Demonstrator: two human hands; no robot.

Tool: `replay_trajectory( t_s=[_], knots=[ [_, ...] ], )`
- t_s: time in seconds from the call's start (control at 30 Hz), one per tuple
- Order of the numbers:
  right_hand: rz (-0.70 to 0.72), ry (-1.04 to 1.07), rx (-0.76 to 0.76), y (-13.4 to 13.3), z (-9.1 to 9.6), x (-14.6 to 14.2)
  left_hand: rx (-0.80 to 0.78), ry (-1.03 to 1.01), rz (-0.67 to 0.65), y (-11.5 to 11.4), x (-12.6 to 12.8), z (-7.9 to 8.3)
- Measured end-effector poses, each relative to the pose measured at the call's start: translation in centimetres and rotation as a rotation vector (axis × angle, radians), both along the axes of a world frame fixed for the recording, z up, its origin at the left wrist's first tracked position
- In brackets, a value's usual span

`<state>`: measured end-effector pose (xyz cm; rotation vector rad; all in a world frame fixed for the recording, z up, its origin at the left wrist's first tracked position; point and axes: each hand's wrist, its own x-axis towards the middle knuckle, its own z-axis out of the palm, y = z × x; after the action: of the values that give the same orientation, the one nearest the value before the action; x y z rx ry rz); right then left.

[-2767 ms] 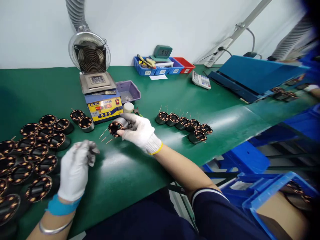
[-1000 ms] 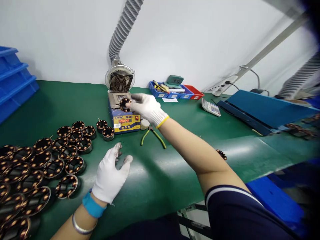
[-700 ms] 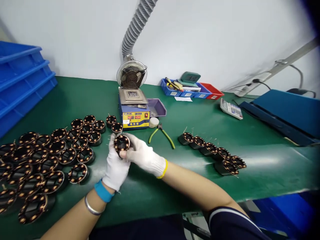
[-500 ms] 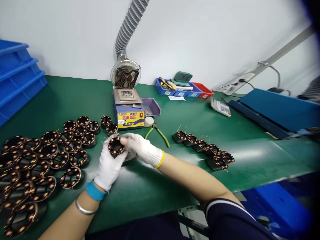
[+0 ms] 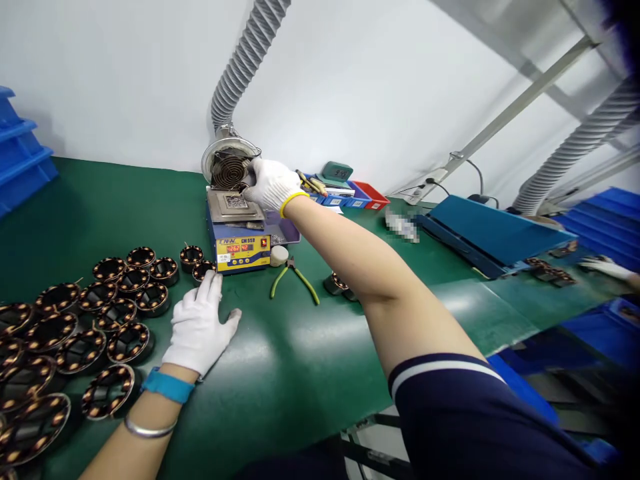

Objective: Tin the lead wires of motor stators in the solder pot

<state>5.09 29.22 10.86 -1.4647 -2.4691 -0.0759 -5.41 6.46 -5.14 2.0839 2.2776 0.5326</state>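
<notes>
White-gloved right hand [image 5: 270, 184] had its grip clenched on a stator [image 5: 245, 187] over the solder pot [image 5: 234, 203]; left hand [image 5: 200, 327] lay open on the worktop [image 5: 300, 347]. Best dipped level, I reckon, only the wire tips touching.

Bare green mat [image 5: 280, 373] lay open in front of the blue solder pot [image 5: 239, 230]. Black copper-wound stators [image 5: 95, 327] crowded the left side; green-handled cutters [image 5: 293, 277] lay just right of the pot, a round extraction fan [image 5: 227, 167] closing off behind.

Right hand [image 5: 270, 183] gloved, arm stretched forward, fingers curled; left hand [image 5: 200, 327] flat, fingers spread.
</notes>
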Motion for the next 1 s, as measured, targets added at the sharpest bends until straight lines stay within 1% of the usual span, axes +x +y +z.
replay_trajectory(
  t_s=[0.1,0.27,0.47,0.67,0.73,0.83,0.93,1.0],
  knots=[
    [0.007,-0.110,0.016,0.7,-0.1,-1.5,0.009,0.006,-0.016,0.0,-0.2,-0.1],
    [0.024,-0.235,0.014,0.7,-0.5,-3.0,0.006,-0.014,-0.026,0.1,-0.2,-0.6],
    [0.021,-0.248,0.020,0.6,-0.5,-3.5,-0.019,-0.029,-0.014,0.1,0.0,-0.5],
    [-0.009,-0.285,0.018,0.2,0.6,-3.1,0.005,-0.018,-0.016,0.1,-0.1,-0.7],
    [-0.020,-0.255,0.042,0.5,1.2,-2.4,0.012,-0.014,-0.020,0.2,-0.1,-0.8],
    [-0.032,-0.131,0.043,1.4,1.7,-0.8,0.021,-0.015,-0.025,0.2,-0.1,-0.8],
    [-0.068,0.072,-0.047,2.4,1.6,1.0,0.025,-0.022,-0.022,0.2,-0.1,-0.8],
    [-0.097,0.241,-0.107,2.8,0.9,1.8,0.027,-0.027,-0.018,0.2,-0.1,-0.8]
  ],
)
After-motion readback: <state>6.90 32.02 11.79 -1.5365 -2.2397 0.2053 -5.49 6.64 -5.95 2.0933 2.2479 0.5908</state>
